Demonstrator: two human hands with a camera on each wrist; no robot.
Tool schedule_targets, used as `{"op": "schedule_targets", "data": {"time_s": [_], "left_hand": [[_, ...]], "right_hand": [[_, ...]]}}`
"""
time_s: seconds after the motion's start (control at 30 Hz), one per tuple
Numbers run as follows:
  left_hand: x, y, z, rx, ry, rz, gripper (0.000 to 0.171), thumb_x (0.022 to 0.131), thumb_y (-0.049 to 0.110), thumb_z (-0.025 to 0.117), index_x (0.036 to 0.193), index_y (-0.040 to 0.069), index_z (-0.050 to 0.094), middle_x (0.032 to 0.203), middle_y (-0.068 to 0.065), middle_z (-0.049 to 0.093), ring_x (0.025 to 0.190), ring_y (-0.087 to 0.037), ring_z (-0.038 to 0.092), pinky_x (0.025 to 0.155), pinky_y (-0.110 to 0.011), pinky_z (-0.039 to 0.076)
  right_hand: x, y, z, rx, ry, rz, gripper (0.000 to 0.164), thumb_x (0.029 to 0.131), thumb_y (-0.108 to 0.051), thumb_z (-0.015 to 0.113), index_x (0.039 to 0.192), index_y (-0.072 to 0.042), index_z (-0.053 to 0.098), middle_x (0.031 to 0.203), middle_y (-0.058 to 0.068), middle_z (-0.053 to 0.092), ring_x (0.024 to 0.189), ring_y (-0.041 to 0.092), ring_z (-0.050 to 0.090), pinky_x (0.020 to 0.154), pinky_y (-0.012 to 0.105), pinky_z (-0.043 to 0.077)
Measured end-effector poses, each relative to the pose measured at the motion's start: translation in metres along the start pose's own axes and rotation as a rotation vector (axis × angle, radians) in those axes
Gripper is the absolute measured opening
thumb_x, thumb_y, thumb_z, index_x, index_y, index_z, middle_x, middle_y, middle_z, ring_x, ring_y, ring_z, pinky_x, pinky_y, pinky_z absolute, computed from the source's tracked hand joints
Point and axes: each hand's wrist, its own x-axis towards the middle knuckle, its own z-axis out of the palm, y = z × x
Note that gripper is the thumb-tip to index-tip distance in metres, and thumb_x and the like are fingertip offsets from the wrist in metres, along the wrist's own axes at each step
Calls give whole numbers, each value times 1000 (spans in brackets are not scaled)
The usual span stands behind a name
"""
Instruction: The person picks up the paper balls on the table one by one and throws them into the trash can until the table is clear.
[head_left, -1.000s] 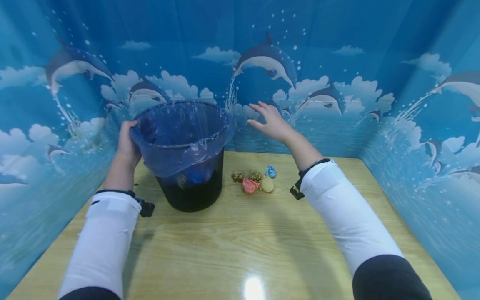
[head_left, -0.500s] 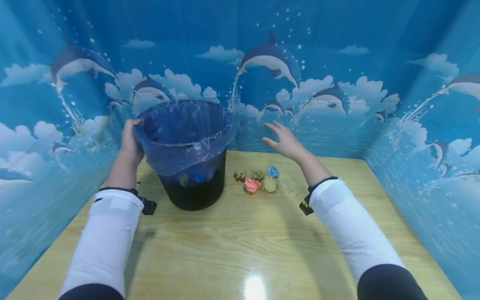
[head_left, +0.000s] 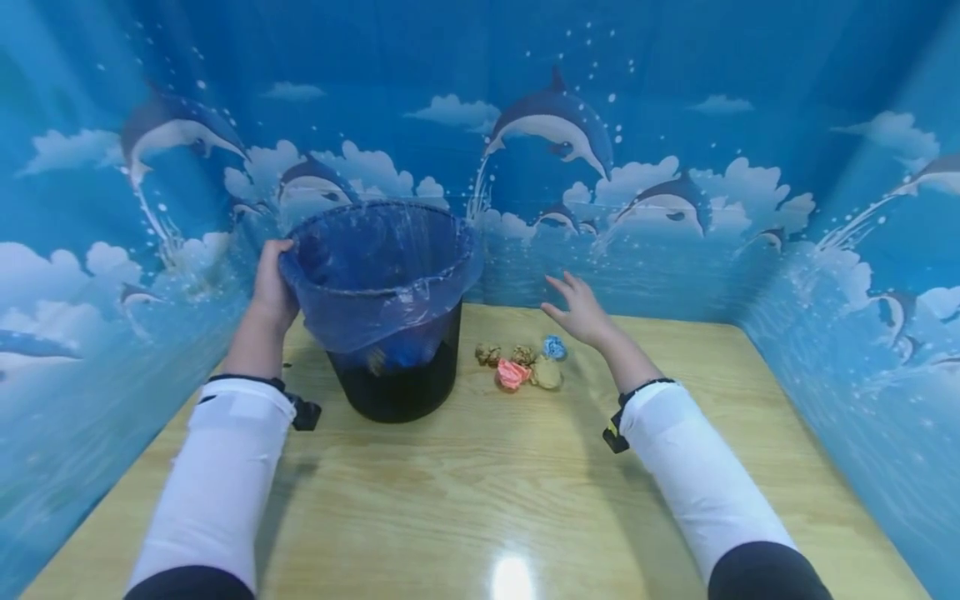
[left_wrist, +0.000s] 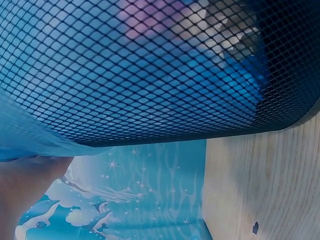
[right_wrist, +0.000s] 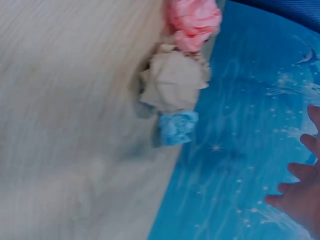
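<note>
A black mesh waste bin [head_left: 397,383] stands at the left, lined with a translucent blue bag [head_left: 360,325] folded over its rim. My left hand [head_left: 273,283] grips the bin's left rim through the bag. Through the mesh in the left wrist view, crumpled paper [left_wrist: 220,30] shows inside. To the bin's right lie several crumpled paper balls: a pink one [head_left: 513,375], a cream one [head_left: 547,373], a blue one [head_left: 554,347] and brownish ones [head_left: 487,354]. My right hand [head_left: 583,315], fingers spread and holding nothing, is up beside the blue ball.
The wooden table [head_left: 420,500] ends at a blue dolphin-print curtain [head_left: 675,275] at the back and on both sides. A small dark mark [left_wrist: 255,228] is on the table left of the bin.
My right hand has come down and slightly right, closer to the paper balls. The left hand keeps its hold on the bin. The head view has shifted slightly.
</note>
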Motion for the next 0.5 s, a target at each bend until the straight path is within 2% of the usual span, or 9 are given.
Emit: {"op": "schedule_targets", "data": {"time_s": [0.23,0.5], "left_hand": [[-1,0,-1,6,12,13,91,92,46,39,147,29,-31,154,15,-34,143,-8,-29,119,-29,-12],[-1,-1,-1,4,18,-2,92,92,46,40,147,30,-31,154,14,-35,143,-9,-30,119,-31,-12]], "right_hand": [[5,19,26,-98,-8,33,65,102,-40,45,156,-13,21,160,25,2,144,51,-3,114,65,6],[4,32,53,-93,-26,23,63,102,-36,44,155,-12,21,159,28,5,143,54,-1,115,64,5]]}}
